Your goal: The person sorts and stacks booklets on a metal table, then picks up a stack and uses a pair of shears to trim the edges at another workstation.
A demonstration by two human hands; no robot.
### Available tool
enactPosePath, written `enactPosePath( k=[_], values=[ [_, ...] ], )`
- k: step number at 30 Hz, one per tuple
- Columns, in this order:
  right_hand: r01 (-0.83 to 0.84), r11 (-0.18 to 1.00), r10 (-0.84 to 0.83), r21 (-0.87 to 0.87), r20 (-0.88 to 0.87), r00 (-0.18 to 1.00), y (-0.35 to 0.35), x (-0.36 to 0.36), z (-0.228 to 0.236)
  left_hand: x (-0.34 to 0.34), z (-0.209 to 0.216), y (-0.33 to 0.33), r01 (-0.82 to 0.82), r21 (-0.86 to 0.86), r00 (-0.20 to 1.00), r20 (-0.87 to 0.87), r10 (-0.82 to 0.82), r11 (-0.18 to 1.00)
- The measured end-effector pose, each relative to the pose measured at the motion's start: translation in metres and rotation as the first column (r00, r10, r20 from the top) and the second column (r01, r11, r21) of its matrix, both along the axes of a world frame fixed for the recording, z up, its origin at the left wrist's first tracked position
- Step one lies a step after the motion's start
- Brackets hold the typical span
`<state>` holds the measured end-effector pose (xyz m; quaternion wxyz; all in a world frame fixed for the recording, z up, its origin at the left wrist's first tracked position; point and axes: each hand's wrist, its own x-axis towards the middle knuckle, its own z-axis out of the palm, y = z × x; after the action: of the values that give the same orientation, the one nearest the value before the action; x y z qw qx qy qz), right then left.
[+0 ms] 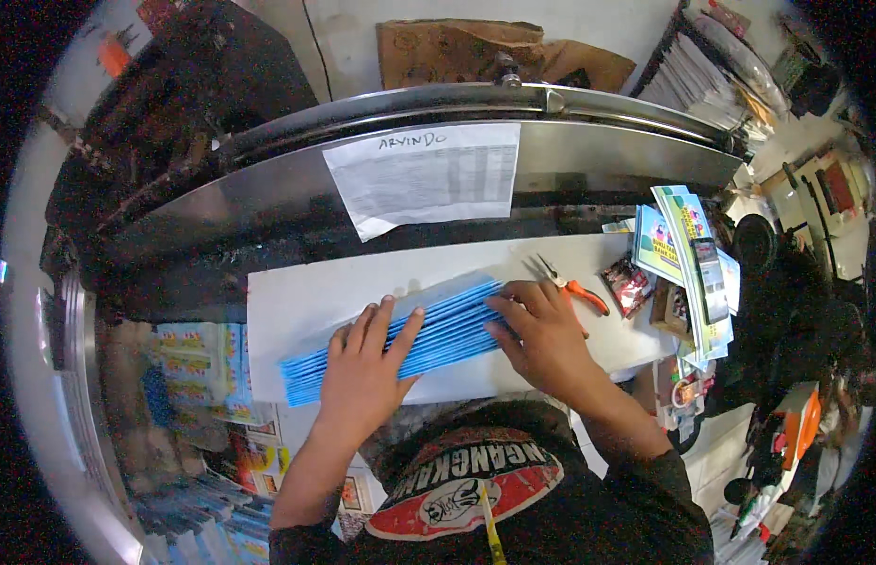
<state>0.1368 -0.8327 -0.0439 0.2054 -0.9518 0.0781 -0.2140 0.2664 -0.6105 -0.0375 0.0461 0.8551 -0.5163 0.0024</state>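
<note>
A fanned stack of thin blue booklets or folded sheets (447, 331) lies slantwise on the white worktop, its layered edges facing me. My left hand (367, 356) rests across its left half, fingers spread and stretched toward the far edge. At the stack's right end my right hand (541, 334) curls its thumb and fingers on the edges of the sheets. Just beyond the right hand lie long-nosed pliers (579, 290) with orange handles, their jaws parted. The undersides of both hands are hidden.
The white worktop (297, 292) meets a metal machine bar (381, 118) with a paper sheet (428, 179) on it. At the right stand colourful printed booklets (687, 245) by a dark red packet (626, 285). Printed sheets (198, 363) lie lower left.
</note>
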Motion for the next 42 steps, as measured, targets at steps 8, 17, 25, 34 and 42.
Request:
enactPosePath(
  k=[8,17,25,34,42],
  values=[
    [-0.151,0.986,0.132,-0.077,-0.207,0.969,-0.024,0.028,0.009,0.001,0.001,0.0,0.034,0.009,0.999,0.003,-0.034,0.999],
    [-0.529,0.814,0.477,-0.241,-0.244,0.845,-0.04,0.056,0.022,0.001,0.0,0.002,0.03,0.007,0.999,-0.011,-0.03,1.0],
    [-0.474,0.846,0.403,-0.245,-0.287,0.869,-0.037,0.055,0.026,0.001,0.003,0.004,0.034,-0.027,0.999,-0.025,-0.035,0.999],
    [-0.507,0.76,0.426,-0.406,-0.278,0.861,-0.036,0.064,0.02,-0.002,0.004,0.001,0.116,-0.009,0.991,-0.06,-0.116,0.993],
    [-0.467,0.785,0.462,-0.407,-0.118,0.879,-0.041,0.055,0.004,-0.004,0.006,0.001,0.027,-0.038,0.998,-0.064,-0.03,0.999]
  ],
)
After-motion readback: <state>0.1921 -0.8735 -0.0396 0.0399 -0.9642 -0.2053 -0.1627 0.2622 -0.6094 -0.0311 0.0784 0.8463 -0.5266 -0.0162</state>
